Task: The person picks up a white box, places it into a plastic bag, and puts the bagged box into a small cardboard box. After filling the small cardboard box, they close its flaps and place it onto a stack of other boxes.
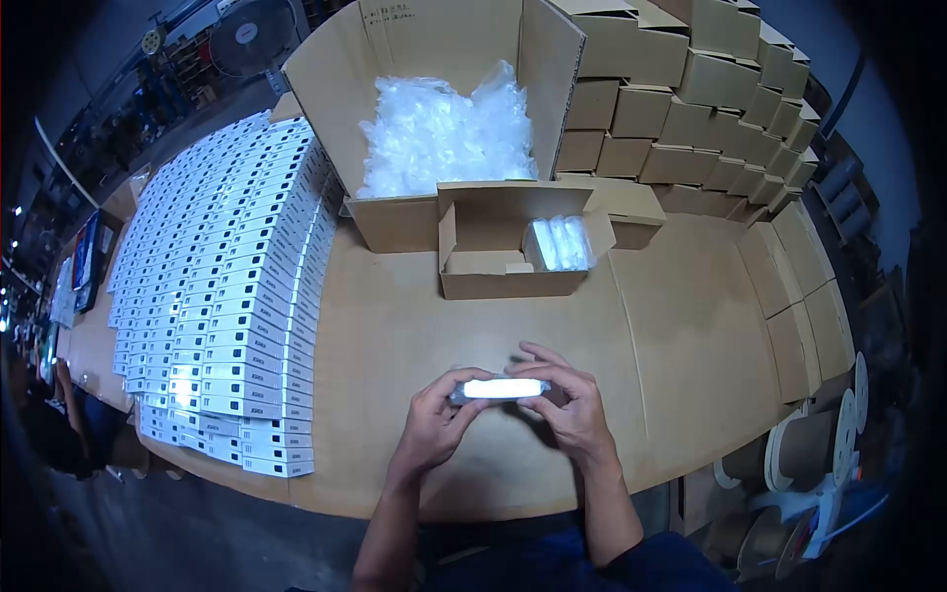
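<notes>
Between both hands, over the near part of the table, is a small white box (503, 389) in clear plastic. My left hand (440, 419) grips its left end, thumb below and fingers above. On the right end, my right hand (570, 407) holds it with thumb and index finger, other fingers raised behind. Beyond them stands an open cardboard box (513, 286), with several plastic-wrapped white packs (559, 244) upright in its right side. A large carton (400, 225) behind it holds a heap of clear plastic bags (449, 138).
Tall rows of stacked white boxes (212, 296) cover the table's left side. Many small cardboard boxes (691, 128) are piled at the back right, others (789, 286) along the right edge. Reels (809, 449) stand below right. A person (69, 414) is at the far left.
</notes>
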`<action>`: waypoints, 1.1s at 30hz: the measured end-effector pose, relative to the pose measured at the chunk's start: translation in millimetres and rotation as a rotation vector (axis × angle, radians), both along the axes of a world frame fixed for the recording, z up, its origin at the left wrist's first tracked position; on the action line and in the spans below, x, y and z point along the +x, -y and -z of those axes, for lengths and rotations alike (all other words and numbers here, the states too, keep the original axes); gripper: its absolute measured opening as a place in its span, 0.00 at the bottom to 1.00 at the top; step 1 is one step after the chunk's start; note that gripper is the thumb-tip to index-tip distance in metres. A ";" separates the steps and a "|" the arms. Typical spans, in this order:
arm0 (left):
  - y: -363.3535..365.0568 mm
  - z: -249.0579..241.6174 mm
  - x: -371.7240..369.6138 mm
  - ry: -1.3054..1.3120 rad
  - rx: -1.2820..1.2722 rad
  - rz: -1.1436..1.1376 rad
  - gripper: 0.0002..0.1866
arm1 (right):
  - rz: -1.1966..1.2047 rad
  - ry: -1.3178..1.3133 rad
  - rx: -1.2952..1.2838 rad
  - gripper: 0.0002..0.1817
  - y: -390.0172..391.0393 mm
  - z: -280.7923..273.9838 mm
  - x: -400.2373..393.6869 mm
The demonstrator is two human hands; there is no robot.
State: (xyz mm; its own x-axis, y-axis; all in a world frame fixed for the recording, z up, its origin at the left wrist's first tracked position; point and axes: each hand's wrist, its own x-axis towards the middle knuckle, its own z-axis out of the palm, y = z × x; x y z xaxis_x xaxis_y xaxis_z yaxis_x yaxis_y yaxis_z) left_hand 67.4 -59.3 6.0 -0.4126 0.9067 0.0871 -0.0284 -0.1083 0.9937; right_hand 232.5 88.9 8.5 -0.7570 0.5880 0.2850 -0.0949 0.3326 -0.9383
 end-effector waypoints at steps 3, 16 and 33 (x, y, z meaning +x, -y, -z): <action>0.4 1.0 -3.3 -0.052 -0.071 0.016 0.12 | 0.082 0.026 0.251 0.20 -1.6 -15.9 -0.3; -47.7 -34.5 -18.5 -0.414 -0.105 -0.096 0.27 | 0.194 0.164 0.580 0.09 -37.5 -61.9 9.3; -117.5 -18.6 -31.1 -1.355 -0.050 -0.197 0.26 | 0.541 -0.053 0.598 0.08 -77.7 -58.1 -41.5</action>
State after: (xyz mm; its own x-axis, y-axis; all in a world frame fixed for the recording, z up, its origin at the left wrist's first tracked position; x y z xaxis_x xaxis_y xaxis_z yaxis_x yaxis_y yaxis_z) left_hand 36.3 58.1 24.6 -0.1523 0.8577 0.4911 0.9716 0.0390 0.2333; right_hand 191.0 166.6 66.7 -0.3879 0.6059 0.6945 0.1833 0.7892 -0.5861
